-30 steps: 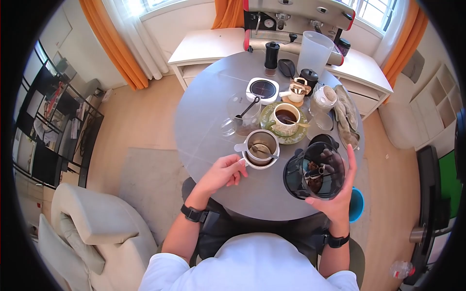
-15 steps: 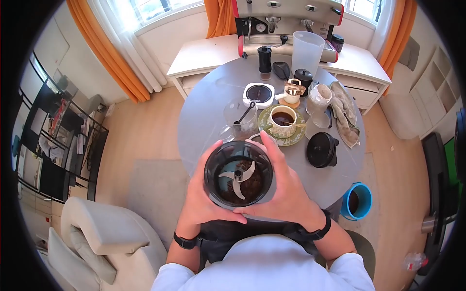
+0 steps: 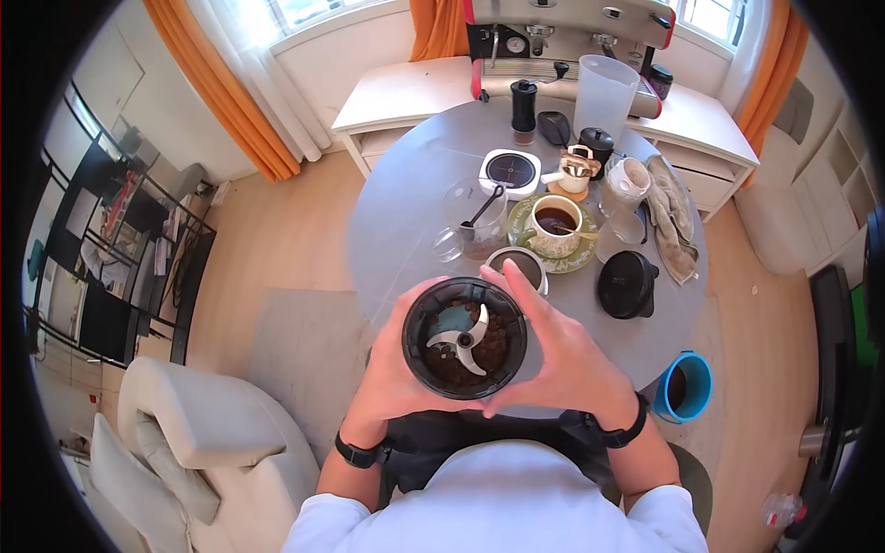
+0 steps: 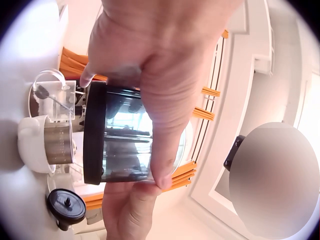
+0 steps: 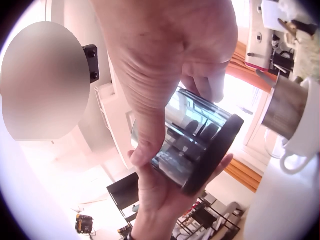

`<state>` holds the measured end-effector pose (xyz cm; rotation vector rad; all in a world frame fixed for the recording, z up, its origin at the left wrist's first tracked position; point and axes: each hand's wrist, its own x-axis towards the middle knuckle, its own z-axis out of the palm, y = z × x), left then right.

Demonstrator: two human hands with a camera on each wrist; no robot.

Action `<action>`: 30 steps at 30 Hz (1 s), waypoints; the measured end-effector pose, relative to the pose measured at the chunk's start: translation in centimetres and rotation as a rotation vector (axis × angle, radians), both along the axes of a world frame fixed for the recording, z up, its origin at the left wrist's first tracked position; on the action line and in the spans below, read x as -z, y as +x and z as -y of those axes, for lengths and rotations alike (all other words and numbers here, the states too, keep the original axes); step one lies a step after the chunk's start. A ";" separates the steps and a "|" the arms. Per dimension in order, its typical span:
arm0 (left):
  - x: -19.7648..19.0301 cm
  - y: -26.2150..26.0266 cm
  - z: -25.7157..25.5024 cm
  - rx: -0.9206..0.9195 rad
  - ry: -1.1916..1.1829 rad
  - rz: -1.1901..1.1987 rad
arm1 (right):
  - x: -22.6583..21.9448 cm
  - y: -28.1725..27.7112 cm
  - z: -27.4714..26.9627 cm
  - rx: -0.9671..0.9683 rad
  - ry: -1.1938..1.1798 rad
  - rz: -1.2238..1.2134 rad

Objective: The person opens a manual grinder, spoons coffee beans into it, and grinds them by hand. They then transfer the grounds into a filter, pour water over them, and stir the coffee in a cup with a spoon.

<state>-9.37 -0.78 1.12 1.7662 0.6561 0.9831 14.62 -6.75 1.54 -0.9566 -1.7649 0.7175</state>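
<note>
Both hands hold a see-through blender bowl (image 3: pixel 417 355) with a dark rim, up in front of the white shirt. Its curved steel blades (image 3: pixel 474 351) show from above, with dark brown coffee beans (image 3: pixel 502 346) around them. The left hand (image 3: pixel 385 382) grips the left side, and the right hand (image 3: pixel 576 364) grips the right side, thumbs close together at the near edge. In the left wrist view the bowl's wide black band (image 4: pixel 94 132) faces the table. Just beyond the bowl stands a white mug (image 4: pixel 31 142) with a metal filter (image 4: pixel 60 142) in it.
A round black lid (image 3: pixel 627 284) lies on the grey table (image 3: pixel 396 230) at right. Behind the mug are a cup of dark coffee (image 3: pixel 556 221) on a green saucer, a glass pitcher (image 3: pixel 479 230) and a white scale (image 3: pixel 510 172). A blue bucket (image 3: pixel 702 387) stands low at right.
The left hand has left the mug's handle and joined the right hand on the bowl. The bowl has moved left from beside the lid to the body's front, and its open side now faces the head camera.
</note>
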 end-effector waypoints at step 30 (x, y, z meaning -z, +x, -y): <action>0.6 1.4 -6.6 -0.325 0.445 -0.074 | -1.0 4.7 -1.4 0.657 0.221 0.030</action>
